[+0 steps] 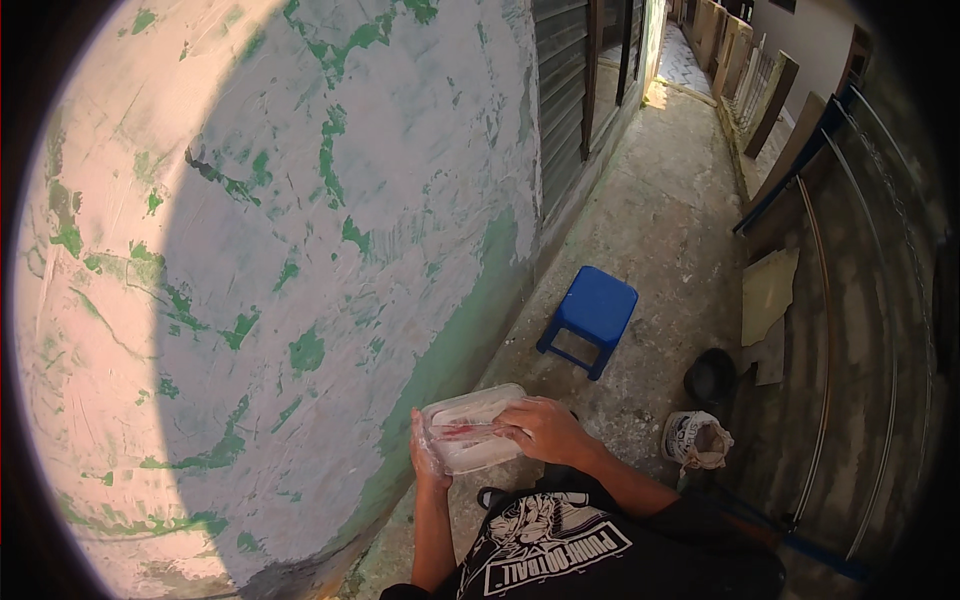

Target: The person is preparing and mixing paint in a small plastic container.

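Observation:
My left hand [427, 447] grips the left side of a shallow, whitish rectangular plastic tub [475, 457], smeared with pale paste. Over the tub's right side, my right hand [546, 429] is closed, its fingers curled down toward the inside. A thin reddish strip [462, 431] lies in the tub just left of those fingers; whether it is part of a tool in my right hand, I cannot tell. Left of the tub rises a wall [260, 290] coated unevenly in whitish filler, with green paint showing through in patches.
A blue plastic stool [598, 297] stands on the concrete walkway [665, 190] beyond my hands. To the right are a black bucket [710, 376] and an open white sack-like container [694, 441]. Metal poles [818, 250] lean along the right-hand wall. Louvred shutters [562, 95] line the house ahead.

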A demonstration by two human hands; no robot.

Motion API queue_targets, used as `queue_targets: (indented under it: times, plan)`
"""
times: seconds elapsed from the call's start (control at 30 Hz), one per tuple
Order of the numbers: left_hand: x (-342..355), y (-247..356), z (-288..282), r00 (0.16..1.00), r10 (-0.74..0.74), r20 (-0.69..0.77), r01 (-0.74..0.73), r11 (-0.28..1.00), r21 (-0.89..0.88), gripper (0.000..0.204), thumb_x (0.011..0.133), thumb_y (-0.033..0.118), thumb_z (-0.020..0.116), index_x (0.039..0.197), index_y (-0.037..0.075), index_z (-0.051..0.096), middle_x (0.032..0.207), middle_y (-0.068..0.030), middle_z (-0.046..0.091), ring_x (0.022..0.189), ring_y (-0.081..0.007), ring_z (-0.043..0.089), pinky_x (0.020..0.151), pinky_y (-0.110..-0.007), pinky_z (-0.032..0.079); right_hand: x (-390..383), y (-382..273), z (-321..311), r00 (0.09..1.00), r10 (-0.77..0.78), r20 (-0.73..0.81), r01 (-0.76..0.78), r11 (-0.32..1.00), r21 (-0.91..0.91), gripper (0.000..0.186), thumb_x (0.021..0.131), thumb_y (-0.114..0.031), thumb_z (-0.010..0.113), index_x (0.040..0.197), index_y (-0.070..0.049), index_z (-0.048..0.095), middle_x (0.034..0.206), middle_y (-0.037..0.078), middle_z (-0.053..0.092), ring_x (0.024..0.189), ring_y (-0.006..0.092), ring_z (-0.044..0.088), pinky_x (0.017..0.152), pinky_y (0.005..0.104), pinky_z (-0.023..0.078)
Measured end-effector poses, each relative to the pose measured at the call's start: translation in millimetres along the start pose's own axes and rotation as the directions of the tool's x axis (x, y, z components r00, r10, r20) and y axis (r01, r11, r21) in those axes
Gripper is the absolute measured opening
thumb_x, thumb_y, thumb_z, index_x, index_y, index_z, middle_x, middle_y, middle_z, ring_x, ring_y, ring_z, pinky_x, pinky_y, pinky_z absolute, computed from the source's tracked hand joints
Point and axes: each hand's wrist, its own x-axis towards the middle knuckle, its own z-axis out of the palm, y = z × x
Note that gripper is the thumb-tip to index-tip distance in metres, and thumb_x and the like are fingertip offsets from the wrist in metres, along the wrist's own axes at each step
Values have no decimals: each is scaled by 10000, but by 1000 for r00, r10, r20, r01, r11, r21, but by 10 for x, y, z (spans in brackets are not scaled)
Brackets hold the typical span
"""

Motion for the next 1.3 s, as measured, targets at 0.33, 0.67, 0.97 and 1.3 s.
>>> queue_targets:
  times: [0.33,0.67,0.97,1.3]
  plan:
    - [537,-154,1376,997,-65,41,66,998,-11,632,977,584,424,1173,0,564,1074,-169,655,945,-295,664,852,-423,550,196,719,-998,999,-14,35,22,967,-253,192,870,-236,655,1010,-110,694,935,45,660,879,246,638,793,395,482]
    - [998,-502,1918,988,-78,130,80,997,-13,663,986,576,421,1305,-2,487,1275,-174,573,1159,-297,579,983,-425,483,408,1417,-1578,993,17,-116,-31,992,-121,354,832,-218,717,1162,-95,679,1021,75,687,924,278,611,882,374,441]
    - [1583,-738,2108,963,-238,127,244,969,-37,627,961,528,528,1299,0,521,1247,-147,606,1114,-283,608,977,-424,494,-89,3013,-1161,530,629,-568,-191,742,643,193,941,-132,639,1072,6,666,910,64,675,771,143,617,722,281,492]
    - [2683,-1705,1979,953,-280,118,282,960,1,395,965,379,601,1190,54,583,1127,-94,657,1022,-232,643,925,-397,524,-1107,5369,46,-46,967,-249,-51,247,968,178,973,-223,607,994,-54,654,790,-12,634,690,97,593,574,217,415]
